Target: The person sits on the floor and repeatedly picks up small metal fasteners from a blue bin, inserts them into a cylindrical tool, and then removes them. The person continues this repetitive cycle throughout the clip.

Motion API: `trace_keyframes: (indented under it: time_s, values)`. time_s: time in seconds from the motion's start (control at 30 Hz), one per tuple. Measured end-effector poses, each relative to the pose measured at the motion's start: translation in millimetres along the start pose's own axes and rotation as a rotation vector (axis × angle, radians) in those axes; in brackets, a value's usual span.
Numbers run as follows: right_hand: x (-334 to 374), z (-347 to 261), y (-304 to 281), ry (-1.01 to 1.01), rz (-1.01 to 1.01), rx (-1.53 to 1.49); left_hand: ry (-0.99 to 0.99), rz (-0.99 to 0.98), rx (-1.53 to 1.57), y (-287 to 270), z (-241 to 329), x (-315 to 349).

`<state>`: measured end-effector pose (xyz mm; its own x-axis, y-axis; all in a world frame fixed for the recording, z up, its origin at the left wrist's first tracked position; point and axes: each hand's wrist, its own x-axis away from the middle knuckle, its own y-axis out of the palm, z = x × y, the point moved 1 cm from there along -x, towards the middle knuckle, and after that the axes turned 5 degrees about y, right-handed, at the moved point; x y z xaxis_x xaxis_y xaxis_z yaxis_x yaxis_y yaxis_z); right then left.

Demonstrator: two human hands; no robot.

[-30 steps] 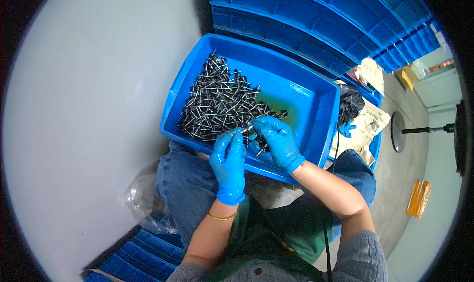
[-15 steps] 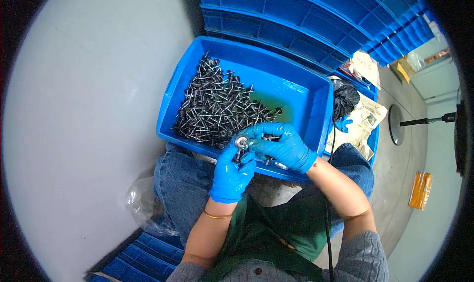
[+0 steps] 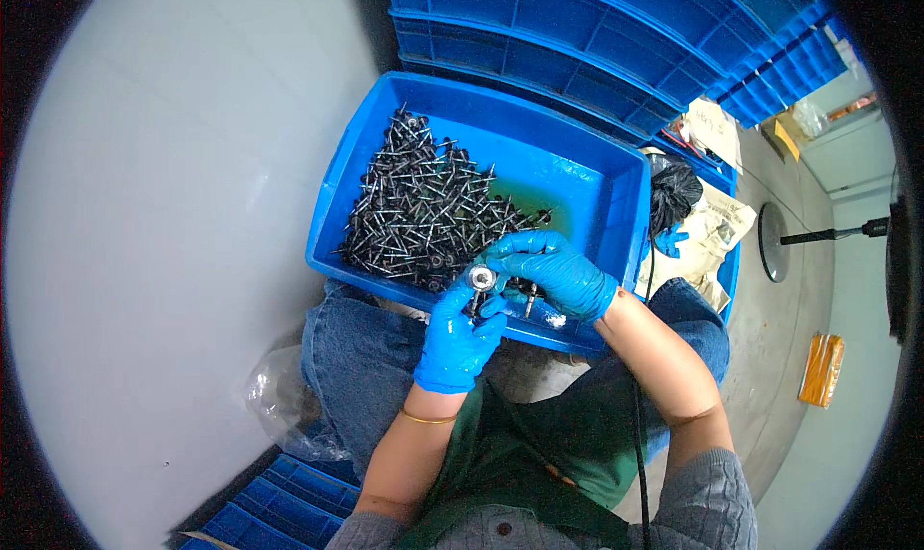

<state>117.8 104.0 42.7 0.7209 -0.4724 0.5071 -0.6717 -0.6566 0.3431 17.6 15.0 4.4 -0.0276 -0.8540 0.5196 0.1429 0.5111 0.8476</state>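
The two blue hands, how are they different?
The left hand holds up a screw with a round silver head; the right hand grips a few dark screws. The left points up from below; the right reaches in sideways. Both wear blue gloves over the blue bin.

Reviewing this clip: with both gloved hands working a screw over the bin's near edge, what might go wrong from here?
1. The left hand and right hand hold a washer-headed screw right above the near rim of the blue bin; a slip would likely drop it onto the lap, not back inside.
2. The pile of dark screws bristles with points that might puncture the thin gloves.
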Motion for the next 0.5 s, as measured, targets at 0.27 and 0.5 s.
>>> trace_keyframes:
  time_s: [0.27,0.5]
  values:
    - [1,5,7,-0.008,-0.123,-0.182,0.194,0.077,-0.334,-5,0,-3]
    - [-48,44,-27,0.064,0.005,-0.576,0.445,0.261,-0.165,-9,25,-1]
